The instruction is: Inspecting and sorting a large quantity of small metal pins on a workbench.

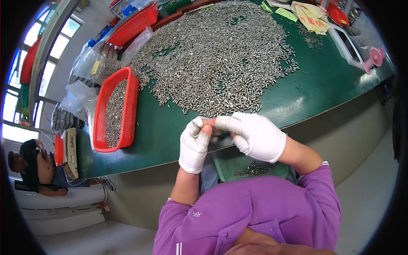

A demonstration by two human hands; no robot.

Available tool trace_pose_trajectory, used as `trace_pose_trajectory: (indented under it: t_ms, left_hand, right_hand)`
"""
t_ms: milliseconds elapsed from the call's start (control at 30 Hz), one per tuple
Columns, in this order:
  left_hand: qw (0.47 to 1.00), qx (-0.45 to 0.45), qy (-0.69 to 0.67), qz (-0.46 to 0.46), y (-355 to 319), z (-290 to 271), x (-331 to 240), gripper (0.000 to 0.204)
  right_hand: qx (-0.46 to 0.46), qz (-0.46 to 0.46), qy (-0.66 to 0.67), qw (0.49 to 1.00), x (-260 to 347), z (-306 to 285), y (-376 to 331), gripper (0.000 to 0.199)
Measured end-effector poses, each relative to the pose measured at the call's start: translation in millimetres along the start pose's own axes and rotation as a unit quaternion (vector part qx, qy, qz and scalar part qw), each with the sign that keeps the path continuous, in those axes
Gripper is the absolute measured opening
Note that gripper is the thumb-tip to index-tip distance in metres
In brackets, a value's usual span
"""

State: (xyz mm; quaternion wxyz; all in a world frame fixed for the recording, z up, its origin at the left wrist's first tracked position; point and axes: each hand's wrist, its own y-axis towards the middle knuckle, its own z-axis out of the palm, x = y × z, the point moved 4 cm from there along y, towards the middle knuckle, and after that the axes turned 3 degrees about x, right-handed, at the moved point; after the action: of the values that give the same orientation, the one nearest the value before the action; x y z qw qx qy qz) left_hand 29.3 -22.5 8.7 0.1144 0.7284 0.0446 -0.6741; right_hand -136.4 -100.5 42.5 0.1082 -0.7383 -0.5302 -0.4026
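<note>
Clock centred between left hand and right hand. 12: heap of metal pieces bars a low pass. 9: bare strip of green tabletop, then red basket, walls raised. 2: widest open run, ending at pink stand. 6: green basket close below.

We see a green tabletop. Across its middle and up to the far edge spreads a broad heap of metal parts, with green showing through in patches. Left of the heap we find a red basket holding more parts; clear bags crowd the left edge beyond it. By the far edge, toward the right, we see green slips and a yellow bag, with loose bits just beside it. Near the right end we see a white frame and a pink fan.
</note>
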Motion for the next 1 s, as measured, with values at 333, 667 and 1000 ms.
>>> trace_pose_trajectory:
  t_ms: [333, 667, 1000]
  left_hand:
    - [0.999, -0.033, 0.028, -0.001, 1, 1, -1, 0.038]
    - [0.998, -0.041, -0.055, -0.003, 0, -1, 6, 0.033]
    - [0.996, -0.028, -0.080, 0.025, 0, 0, 10, 0.039]
  right_hand:
    - [-0.023, 0.015, -0.001, 1.000, 1, 0, 2, 0.054]
    - [-0.039, -0.003, 0.046, 0.998, -1, 1, 1, 0.054]
    - [-0.046, 0.000, 0.064, 0.997, -4, -1, -2, 0.051]
